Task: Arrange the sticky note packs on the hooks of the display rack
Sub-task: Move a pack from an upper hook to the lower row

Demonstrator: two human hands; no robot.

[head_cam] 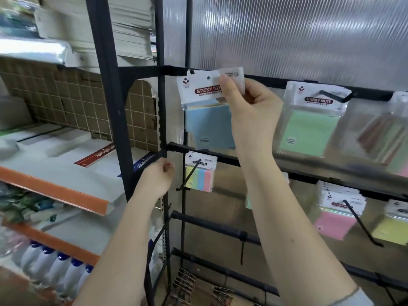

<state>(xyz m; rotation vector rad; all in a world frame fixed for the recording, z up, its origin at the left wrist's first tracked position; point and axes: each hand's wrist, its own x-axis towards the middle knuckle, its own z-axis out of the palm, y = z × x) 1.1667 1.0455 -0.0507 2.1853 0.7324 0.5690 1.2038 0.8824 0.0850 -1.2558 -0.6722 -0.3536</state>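
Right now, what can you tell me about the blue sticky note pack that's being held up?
The blue sticky note pack is a clear plastic sleeve with a white header card printed STICKY NOTE in a dark red band and a small hang hole. Light blue notes fill it. The right hand pinches its top right corner, holding it upright against the rack's top bar.

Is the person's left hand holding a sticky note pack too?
No. The left hand is loosely curled with nothing in it, low by the rack's post, while the right hand alone pinches the blue pack.
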